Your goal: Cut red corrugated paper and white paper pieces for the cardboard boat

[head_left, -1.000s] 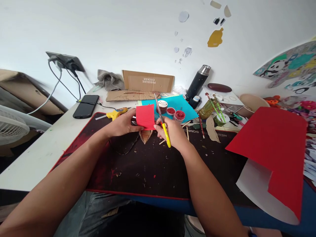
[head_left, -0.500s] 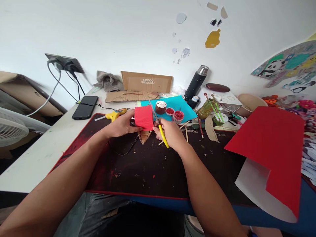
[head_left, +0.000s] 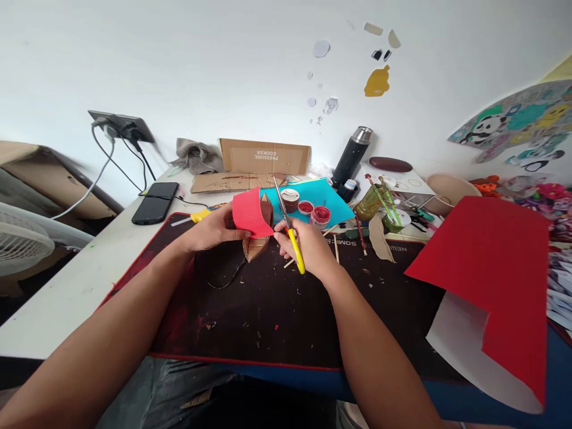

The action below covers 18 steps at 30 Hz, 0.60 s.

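My left hand (head_left: 217,228) grips the left side of a red corrugated paper piece (head_left: 248,211), which bends in a curve. My right hand (head_left: 304,241) is closed on a pair of scissors (head_left: 295,247) with yellow handles, the blades pointing up and away from me. Its fingertips also pinch the lower right corner of the red piece. Beneath and behind the paper lies a small boat-shaped cardboard model (head_left: 256,248) with a pointed near end; part of it is hidden by the paper and my left hand.
A yellow glue gun (head_left: 199,215) lies beyond my left hand, near a phone (head_left: 155,204). Open paint jars (head_left: 320,215) stand on a blue sheet (head_left: 333,199). A thermos (head_left: 354,156) and a brush jar (head_left: 370,202) stand behind. A large red sheet (head_left: 487,256) hangs over the right edge.
The red paper has swung left and curled, from lying nearly flat. More of the cardboard boat shows behind it. The scissors remain in my right hand.
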Tool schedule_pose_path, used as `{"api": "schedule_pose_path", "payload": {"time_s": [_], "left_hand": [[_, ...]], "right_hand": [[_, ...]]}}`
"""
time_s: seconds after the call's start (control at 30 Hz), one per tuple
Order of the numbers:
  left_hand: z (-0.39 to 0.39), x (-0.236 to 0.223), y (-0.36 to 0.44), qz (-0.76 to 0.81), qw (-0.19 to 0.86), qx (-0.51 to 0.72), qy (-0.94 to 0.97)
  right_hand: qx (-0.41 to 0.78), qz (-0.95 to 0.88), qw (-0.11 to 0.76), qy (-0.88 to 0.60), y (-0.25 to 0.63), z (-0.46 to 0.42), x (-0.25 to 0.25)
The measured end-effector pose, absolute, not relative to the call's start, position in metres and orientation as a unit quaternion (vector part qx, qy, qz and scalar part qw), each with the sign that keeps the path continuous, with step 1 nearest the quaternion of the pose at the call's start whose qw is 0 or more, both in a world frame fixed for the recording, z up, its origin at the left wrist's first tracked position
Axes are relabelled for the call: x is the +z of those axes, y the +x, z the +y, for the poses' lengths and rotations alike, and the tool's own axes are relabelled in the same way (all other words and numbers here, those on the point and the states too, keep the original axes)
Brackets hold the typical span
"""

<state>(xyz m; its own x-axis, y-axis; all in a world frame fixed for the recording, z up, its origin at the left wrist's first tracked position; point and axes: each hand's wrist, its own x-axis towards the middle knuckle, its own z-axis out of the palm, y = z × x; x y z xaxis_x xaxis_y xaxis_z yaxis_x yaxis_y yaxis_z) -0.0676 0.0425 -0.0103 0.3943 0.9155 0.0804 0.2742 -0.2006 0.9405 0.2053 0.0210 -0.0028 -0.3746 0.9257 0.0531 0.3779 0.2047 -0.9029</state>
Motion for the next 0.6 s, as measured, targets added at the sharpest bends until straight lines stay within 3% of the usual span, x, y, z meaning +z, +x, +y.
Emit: {"api": "schedule_pose_path", "payload": {"time_s": [0.6], "left_hand": [[0.034, 0.012, -0.08, 0.425, 0.442, 0.386, 0.689]], "right_hand": [[0.433, -0.689, 0.396, -0.424, 0.201, 0.019, -0.01]]}}
